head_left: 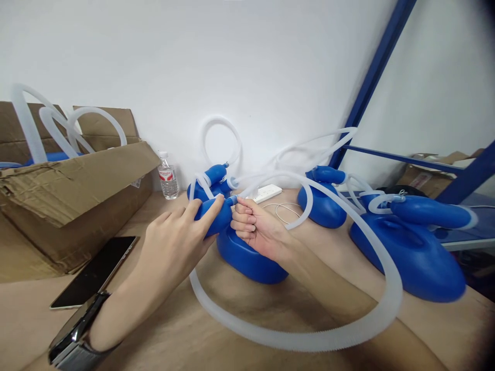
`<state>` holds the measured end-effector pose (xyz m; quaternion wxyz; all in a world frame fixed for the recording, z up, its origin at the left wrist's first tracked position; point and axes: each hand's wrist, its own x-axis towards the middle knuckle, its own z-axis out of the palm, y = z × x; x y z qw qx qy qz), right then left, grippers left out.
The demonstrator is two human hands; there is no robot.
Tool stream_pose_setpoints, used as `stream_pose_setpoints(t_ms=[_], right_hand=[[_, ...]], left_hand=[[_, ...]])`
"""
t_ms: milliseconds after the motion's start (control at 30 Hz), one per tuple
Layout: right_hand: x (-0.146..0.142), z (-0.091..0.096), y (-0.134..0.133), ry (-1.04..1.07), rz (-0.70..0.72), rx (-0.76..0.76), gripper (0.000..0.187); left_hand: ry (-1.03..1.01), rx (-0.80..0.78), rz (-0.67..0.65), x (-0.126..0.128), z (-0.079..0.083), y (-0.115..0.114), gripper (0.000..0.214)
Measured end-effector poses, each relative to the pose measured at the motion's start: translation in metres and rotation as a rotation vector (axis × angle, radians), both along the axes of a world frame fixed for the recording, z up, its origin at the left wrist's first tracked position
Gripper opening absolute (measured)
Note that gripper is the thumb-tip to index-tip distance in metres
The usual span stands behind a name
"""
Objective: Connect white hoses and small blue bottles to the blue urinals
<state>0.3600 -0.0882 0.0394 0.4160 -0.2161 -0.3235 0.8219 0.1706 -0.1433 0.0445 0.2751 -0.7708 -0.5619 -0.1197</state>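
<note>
My left hand [174, 237] is wrapped round a blue plastic urinal head [218, 220], a rounded hollow piece with a narrow connector at its tip. At that connector, my right hand [263, 232] pinches the end of a translucent corrugated hose [389, 288] between thumb and forefinger, the other fingers curled. The exact joint is partly covered by my fingertips. From there the hose appears to sweep in a wide loop over my right forearm and round the front. Below my hands stands a blue bottle body [251, 263], partly hidden by them.
More blue bottles with hoses stand at the right [410, 263], back right [323, 206] and behind my hands. On the left are a cardboard box [77, 190] holding hoses, a phone [95, 273] and a water bottle [167, 178]. A white power strip [266, 192] lies behind.
</note>
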Motion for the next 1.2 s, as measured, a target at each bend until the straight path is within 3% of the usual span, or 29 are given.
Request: stream_pose_setpoints(t_ms=[433, 600, 800, 1000, 1200], right_hand=[[-0.003, 0.001, -0.002, 0.066, -0.11, -0.148, 0.047], [-0.005, -0.008, -0.002, -0.042, -0.11, 0.047, 0.05], [-0.017, -0.03, -0.002, -0.095, -0.241, 0.285, 0.05], [-0.022, -0.042, 0.003, -0.057, -0.293, 0.386, 0.053], [-0.017, -0.047, 0.012, -0.163, -0.348, 0.486, 0.055]], left_hand=[[0.067, 0.01, 0.001, 0.006, 0.001, -0.001, 0.057], [0.08, 0.038, 0.003, 0.001, -0.001, -0.001, 0.058], [0.088, 0.061, 0.003, -0.003, 0.001, -0.004, 0.058], [0.11, 0.045, 0.001, 0.0, 0.007, -0.006, 0.058], [0.172, 0.076, 0.011, 0.001, 0.008, -0.012, 0.059]])
